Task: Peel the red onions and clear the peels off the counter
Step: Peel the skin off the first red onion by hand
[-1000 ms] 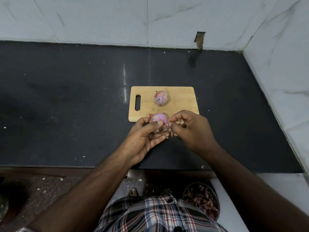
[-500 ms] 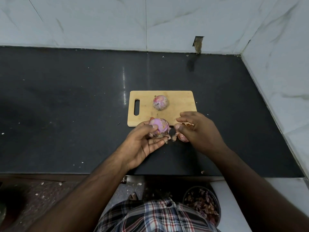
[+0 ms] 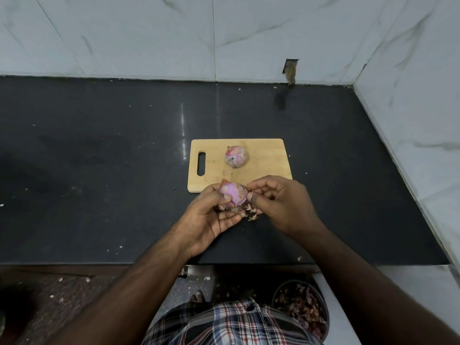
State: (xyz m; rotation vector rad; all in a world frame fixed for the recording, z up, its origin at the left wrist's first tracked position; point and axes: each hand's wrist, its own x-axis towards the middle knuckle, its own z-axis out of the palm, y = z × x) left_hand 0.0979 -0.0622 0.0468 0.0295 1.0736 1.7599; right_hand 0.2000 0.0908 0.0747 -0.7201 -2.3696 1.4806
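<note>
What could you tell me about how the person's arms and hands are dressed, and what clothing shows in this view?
Both forearms are bare up to the frame edge, with no sleeves showing. The left hand and right hand wear no gloves, and no rings, watch or bracelets are visible. At the bottom edge shows a plaid shirt in white, dark and red checks, with a dark button.

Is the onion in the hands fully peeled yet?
Not fully. The held onion shows smooth pink flesh, but dry brownish skin clings at its edges.

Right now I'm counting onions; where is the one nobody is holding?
The loose onion sits on the wooden cutting board, center of the head view, just beyond the hands peeling the other one.
</note>
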